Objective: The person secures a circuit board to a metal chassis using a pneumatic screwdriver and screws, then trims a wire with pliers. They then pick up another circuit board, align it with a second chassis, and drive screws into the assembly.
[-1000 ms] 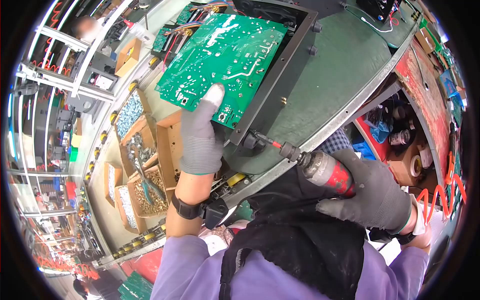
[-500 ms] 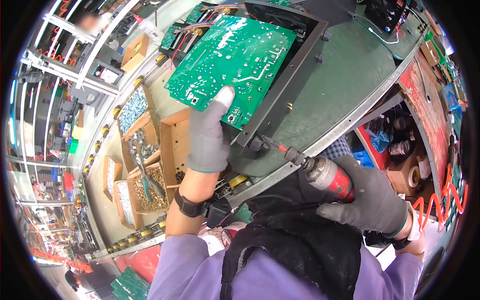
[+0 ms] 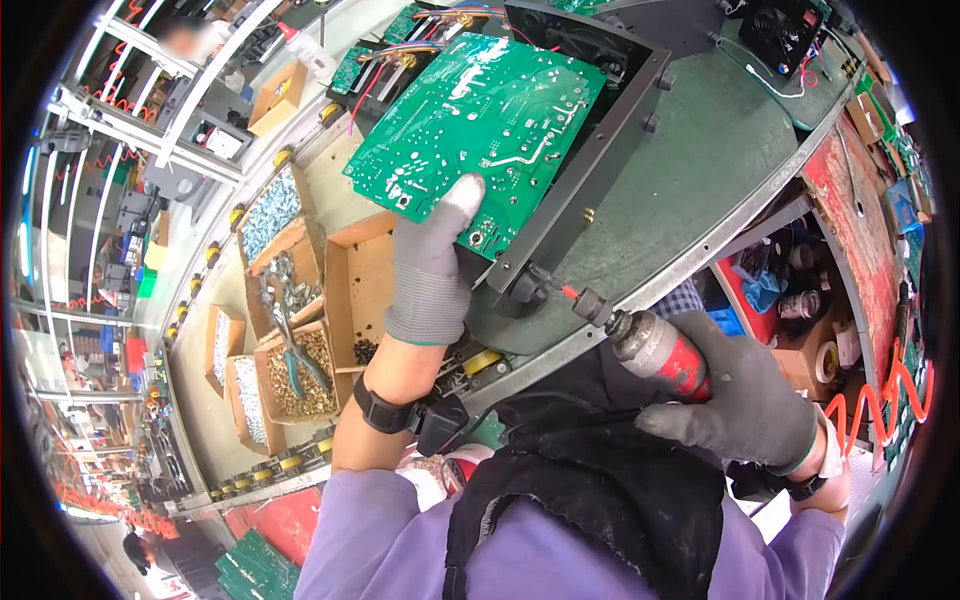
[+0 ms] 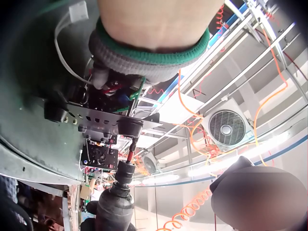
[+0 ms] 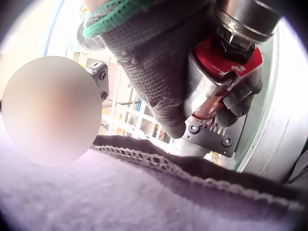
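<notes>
My gloved left hand [image 3: 437,255] holds a green circuit board [image 3: 490,130] at its near corner, thumb on top and fingers hidden underneath. The board lies over a black metal case [image 3: 590,180] tilted on the bench. My gloved right hand [image 3: 750,390] grips a red and silver power screwdriver [image 3: 655,350]. Its bit points into a black round foot [image 3: 530,287] at the case's near corner. In the left wrist view, the red part of the bit [image 4: 130,156] meets the underside of that foot [image 4: 129,127]. In the right wrist view, fingers wrap around the screwdriver's red body [image 5: 221,65].
To the left, cardboard boxes hold screws and small parts [image 3: 300,375]; pliers [image 3: 290,345] lie across them. Wired assemblies [image 3: 395,50] stand behind the board. A metal rail [image 3: 660,280] edges the green bench top [image 3: 690,150]. An orange coiled hose [image 3: 880,400] hangs at right.
The head view has shifted, so the bench and case appear farther right. The screwdriver has come slightly closer to the foot. Both hands keep their hold.
</notes>
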`<state>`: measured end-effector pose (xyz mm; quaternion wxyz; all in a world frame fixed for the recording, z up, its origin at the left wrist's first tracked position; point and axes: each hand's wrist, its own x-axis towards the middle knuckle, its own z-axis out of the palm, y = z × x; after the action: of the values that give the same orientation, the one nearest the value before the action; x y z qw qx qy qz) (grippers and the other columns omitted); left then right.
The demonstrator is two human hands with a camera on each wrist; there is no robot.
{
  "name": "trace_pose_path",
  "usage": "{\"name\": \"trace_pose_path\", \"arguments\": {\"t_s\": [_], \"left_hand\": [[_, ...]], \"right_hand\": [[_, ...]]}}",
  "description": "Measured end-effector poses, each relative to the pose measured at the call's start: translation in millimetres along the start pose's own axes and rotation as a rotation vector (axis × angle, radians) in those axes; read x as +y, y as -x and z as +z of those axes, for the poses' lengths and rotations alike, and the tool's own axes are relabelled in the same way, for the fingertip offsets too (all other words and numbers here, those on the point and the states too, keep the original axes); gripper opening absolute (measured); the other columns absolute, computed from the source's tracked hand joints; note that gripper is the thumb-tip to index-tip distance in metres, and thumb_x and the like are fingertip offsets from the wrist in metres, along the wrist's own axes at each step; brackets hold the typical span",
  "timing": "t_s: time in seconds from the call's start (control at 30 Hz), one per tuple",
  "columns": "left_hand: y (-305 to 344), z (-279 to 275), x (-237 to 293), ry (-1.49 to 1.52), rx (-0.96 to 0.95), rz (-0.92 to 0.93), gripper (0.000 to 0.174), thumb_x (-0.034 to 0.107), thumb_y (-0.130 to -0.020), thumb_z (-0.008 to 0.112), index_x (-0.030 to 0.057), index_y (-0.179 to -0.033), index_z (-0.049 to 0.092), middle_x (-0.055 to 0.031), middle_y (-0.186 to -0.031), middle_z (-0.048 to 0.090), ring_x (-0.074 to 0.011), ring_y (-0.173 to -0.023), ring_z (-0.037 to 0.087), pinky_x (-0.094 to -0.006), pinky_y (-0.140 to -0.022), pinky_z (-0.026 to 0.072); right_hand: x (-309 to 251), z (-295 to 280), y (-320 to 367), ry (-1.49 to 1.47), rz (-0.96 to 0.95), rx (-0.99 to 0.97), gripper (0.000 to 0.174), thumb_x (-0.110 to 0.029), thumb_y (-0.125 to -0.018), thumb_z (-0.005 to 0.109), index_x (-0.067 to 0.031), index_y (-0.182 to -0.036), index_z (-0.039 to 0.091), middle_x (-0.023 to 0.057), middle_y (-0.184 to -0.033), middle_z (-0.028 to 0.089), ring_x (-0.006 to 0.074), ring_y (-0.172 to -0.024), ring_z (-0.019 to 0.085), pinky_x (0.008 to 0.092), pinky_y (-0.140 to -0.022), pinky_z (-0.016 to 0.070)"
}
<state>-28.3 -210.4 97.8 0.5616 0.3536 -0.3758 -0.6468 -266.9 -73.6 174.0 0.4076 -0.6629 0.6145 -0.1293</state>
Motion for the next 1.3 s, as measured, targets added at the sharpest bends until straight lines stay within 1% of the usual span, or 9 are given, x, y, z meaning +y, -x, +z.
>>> {"name": "trace_pose_path", "arguments": {"t_s": [0.4,0.43,0.5,0.63,0.8,0.87,1.17,1.2,1.3], "left_hand": [[-13,-23,0,0.144,-0.101,-0.148,0.053,0.021,-0.089,0.058,0.0006,-0.135,0.041,-0.0175,-0.128,0.055,-0.0274,-0.117,0.057,-0.0432,-0.101,0.0474],[-15,-23,0,0.144,-0.101,-0.141,0.053,0.021,-0.089,0.058,0.0006,-0.135,0.041,-0.0175,-0.128,0.055,-0.0274,-0.117,0.057,-0.0432,-0.101,0.0474],[-15,-23,1,0.192,-0.076,-0.187,0.046,0.022,-0.089,0.06,0.0009,-0.128,0.048,-0.0128,-0.117,0.062,-0.0227,-0.101,0.063,-0.0363,-0.08,0.0532],[-10,-6,7,0.123,-0.051,-0.083,0.045,0.019,-0.088,0.059,0.0031,-0.129,0.049,-0.0098,-0.118,0.061,-0.0211,-0.102,0.063,-0.0344,-0.084,0.0524],[-4,-4,15,0.062,-0.017,-0.134,0.045,0.018,-0.087,0.06,0.003,-0.128,0.049,-0.0096,-0.12,0.06,-0.0202,-0.103,0.062,-0.0338,-0.087,0.0518],[-5,-8,11,0.027,-0.023,-0.093,0.051,0.019,-0.087,0.063,-0.0005,-0.13,0.046,-0.0157,-0.122,0.059,-0.0237,-0.106,0.063,-0.037,-0.092,0.0524],[-16,-18,2,0.136,-0.076,-0.105,0.056,0.017,-0.087,0.061,-0.0014,-0.135,0.04,-0.0184,-0.129,0.054,-0.0284,-0.114,0.058,-0.041,-0.1,0.0482],[-17,-19,4,0.138,-0.075,-0.103,0.056,0.017,-0.087,0.061,-0.0014,-0.135,0.04,-0.0184,-0.129,0.054,-0.0284,-0.114,0.058,-0.041,-0.1,0.0482],[-14,-17,10,0.138,-0.105,-0.126,0.047,0.016,-0.087,0.06,0.002,-0.129,0.047,-0.0109,-0.119,0.061,-0.0211,-0.104,0.063,-0.0342,-0.086,0.0529]], "right_hand": [[-1,1,-7,-0.018,-0.018,-0.025,0.062,-0.042,-0.07,0.079,-0.0083,-0.116,0.055,0.0186,-0.081,0.066,0.0396,-0.079,0.066,0.0442,-0.068,0.051],[-1,1,-8,-0.017,-0.005,-0.028,0.062,-0.043,-0.07,0.079,-0.0085,-0.116,0.055,0.0185,-0.081,0.066,0.0399,-0.08,0.066,0.0444,-0.068,0.0507],[-2,1,-9,-0.018,-0.009,-0.028,0.063,-0.043,-0.071,0.079,-0.0084,-0.117,0.054,0.0186,-0.08,0.066,0.0402,-0.08,0.066,0.0445,-0.068,0.0507],[-4,-1,-10,-0.011,0.01,-0.049,0.064,-0.045,-0.071,0.078,-0.0082,-0.118,0.054,0.0188,-0.082,0.066,0.0403,-0.081,0.066,0.0446,-0.069,0.0506],[2,0,-10,-0.034,-0.006,-0.063,0.065,-0.045,-0.071,0.078,-0.0093,-0.119,0.053,0.0186,-0.084,0.066,0.0398,-0.082,0.066,0.0443,-0.07,0.0509],[4,0,-11,-0.065,-0.018,-0.084,0.066,-0.046,-0.071,0.078,-0.01,-0.12,0.053,0.0185,-0.084,0.066,0.0397,-0.082,0.066,0.0441,-0.07,0.051],[-1,0,-14,-0.035,0.031,-0.102,0.065,-0.047,-0.071,0.078,-0.0109,-0.119,0.053,0.0184,-0.081,0.066,0.0405,-0.08,0.066,0.0458,-0.069,0.0502],[-1,1,-15,-0.043,0.013,-0.091,0.065,-0.047,-0.071,0.078,-0.0107,-0.118,0.053,0.0189,-0.081,0.065,0.0408,-0.08,0.065,0.046,-0.069,0.0501],[0,3,-17,-0.057,-0.012,-0.082,0.064,-0.047,-0.071,0.077,-0.0102,-0.117,0.053,0.0195,-0.081,0.065,0.0413,-0.08,0.065,0.0461,-0.069,0.0501]]}}
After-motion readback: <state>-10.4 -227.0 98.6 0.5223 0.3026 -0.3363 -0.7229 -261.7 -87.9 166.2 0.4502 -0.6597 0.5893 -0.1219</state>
